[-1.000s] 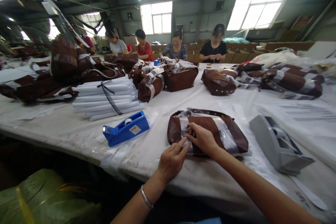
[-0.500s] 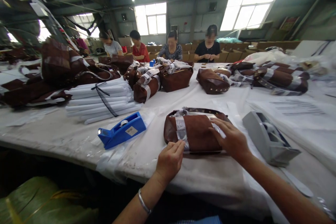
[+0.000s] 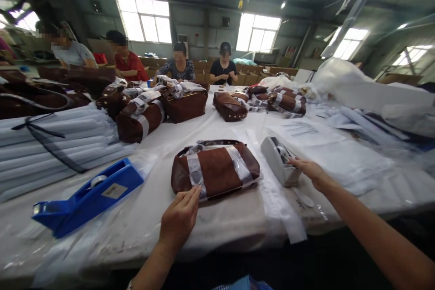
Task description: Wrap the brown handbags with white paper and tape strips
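A brown handbag [image 3: 217, 170] with two clear wrapping bands lies flat on the white-covered table [image 3: 238, 222] in front of me. My left hand [image 3: 179, 218] rests at its near left corner, fingers together and pressing the end of the left band. My right hand [image 3: 308, 170] has reached right to a grey tape dispenser [image 3: 279, 161] and its fingers touch the dispenser's near end; I cannot see whether they pinch tape.
A blue tape dispenser [image 3: 84, 197] lies at the left, beside a tied stack of white rolled sheets [image 3: 50, 145]. More wrapped brown bags [image 3: 142, 118] fill the middle of the table. Several people sit working at the far end. White sheets and plastic pile up at the right [image 3: 356, 99].
My right hand left the bag's right band and moved right to the grey dispenser. My view swung to the right. My left hand stayed at the bag's left band.
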Demonstrator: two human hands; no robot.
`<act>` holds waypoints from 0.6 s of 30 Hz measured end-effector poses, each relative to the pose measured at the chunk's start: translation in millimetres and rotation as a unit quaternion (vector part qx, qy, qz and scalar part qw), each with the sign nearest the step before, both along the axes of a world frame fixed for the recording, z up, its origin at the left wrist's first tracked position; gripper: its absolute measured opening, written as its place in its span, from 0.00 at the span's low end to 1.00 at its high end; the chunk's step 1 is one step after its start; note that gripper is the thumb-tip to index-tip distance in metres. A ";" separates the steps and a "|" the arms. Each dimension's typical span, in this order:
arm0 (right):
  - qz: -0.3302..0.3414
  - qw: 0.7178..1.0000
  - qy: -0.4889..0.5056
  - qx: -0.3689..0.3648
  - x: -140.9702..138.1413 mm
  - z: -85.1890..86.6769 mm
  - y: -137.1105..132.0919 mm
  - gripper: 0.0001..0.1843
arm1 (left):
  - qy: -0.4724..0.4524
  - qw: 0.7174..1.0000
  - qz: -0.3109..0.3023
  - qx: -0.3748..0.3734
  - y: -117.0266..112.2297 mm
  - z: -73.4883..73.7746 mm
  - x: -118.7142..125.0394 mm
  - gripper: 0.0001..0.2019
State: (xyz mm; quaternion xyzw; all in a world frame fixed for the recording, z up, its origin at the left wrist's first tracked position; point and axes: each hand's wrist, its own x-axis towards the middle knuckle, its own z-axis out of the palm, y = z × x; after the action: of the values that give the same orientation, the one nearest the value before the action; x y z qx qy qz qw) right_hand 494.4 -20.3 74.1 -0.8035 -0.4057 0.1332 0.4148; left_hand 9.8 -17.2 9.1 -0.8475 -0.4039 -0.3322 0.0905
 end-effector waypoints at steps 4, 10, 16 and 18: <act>-0.026 0.989 0.123 0.072 -12.6 5.2 2.3 0.22 | -0.001 1.000 0.003 0.003 -0.6 1.5 0.3 0.20; -0.044 0.955 0.217 0.199 -34.3 23.2 -36.0 0.19 | 0.001 1.000 0.003 0.007 0.2 1.7 0.2 0.20; -0.056 0.899 0.398 0.175 -44.2 -13.2 -76.0 0.13 | 0.001 1.000 0.000 0.007 0.2 2.6 0.4 0.19; -0.060 0.901 0.395 0.167 -40.4 -29.7 -77.0 0.15 | -0.001 1.000 -0.001 0.008 0.1 3.5 0.0 0.19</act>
State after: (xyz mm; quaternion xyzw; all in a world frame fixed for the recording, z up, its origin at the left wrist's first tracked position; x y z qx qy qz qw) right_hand 454.0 -97.4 44.3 -0.6268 -0.1760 0.3447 0.6763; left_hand 9.8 -17.2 12.7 -0.8465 -0.4009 -0.3367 0.0966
